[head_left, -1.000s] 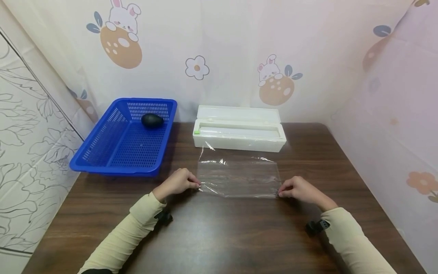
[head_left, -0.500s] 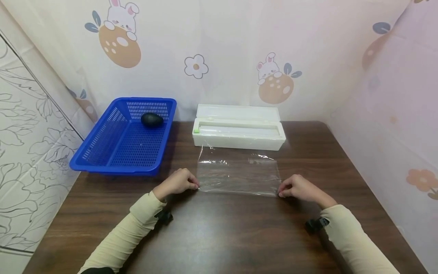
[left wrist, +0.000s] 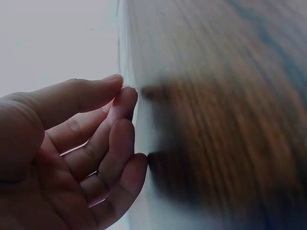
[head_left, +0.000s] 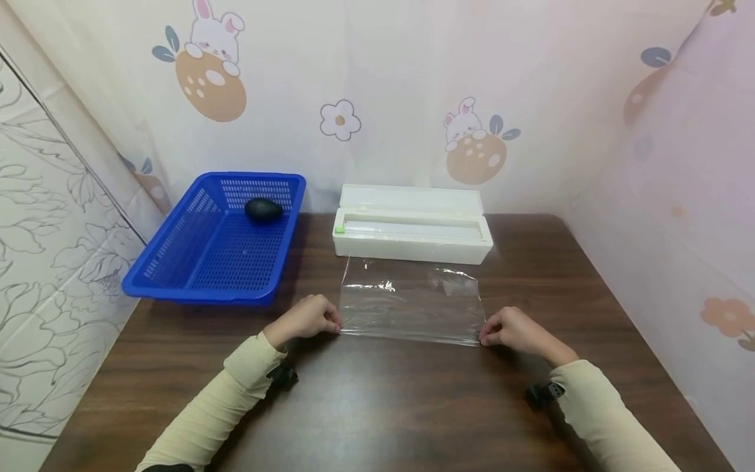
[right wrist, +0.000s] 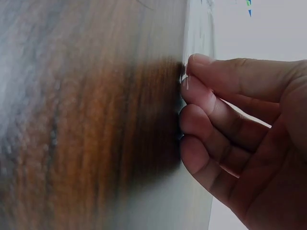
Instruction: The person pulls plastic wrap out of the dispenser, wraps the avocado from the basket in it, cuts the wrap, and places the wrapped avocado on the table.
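Bunny-print curtain (head_left: pixel 401 65) behind wood-grain table (head_left: pixel 377 413)

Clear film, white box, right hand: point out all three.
Clear film (head_left: pixel 408 313): head view, on the middle of the sheet.
White box (head_left: pixel 411 250): head view, on its front wall.
Right hand (head_left: pixel 516 330): head view, on the back of the hand.

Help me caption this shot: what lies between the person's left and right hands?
The clear plastic film lies between the left hand and the right hand, each pinching a near corner; the head view shows this.
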`<state>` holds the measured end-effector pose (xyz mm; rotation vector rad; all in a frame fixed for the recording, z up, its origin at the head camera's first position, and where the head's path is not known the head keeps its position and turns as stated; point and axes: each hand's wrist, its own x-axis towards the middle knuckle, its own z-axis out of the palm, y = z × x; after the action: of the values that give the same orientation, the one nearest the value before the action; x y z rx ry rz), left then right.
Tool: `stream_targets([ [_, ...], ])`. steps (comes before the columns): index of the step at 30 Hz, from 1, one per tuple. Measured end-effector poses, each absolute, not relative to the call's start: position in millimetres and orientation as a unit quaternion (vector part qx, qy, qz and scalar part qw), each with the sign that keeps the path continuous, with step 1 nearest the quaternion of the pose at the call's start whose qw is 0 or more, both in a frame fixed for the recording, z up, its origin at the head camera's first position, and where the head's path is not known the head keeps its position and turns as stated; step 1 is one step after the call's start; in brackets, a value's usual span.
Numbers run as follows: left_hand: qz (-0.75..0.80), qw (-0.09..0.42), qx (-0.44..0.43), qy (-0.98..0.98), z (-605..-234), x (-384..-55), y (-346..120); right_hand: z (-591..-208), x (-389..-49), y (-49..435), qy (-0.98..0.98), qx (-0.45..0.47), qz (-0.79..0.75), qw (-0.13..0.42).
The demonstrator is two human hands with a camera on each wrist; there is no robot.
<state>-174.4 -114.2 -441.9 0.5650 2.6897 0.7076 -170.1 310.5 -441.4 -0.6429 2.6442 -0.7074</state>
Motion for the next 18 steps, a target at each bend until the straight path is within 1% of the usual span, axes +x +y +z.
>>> stream_targets([
  [11,0.248,0.167,0.221,0.928,-440.3,-173.8,-117.0,-439.1,-169.8,308.2,0.929,-0.221,-0.245,0.167],
  [18,0.247,0.167,0.234,0.925,-439.2,-173.3,-119.2,-437.7,-172.1,306.1,0.931,-0.212,-0.243,0.173],
])
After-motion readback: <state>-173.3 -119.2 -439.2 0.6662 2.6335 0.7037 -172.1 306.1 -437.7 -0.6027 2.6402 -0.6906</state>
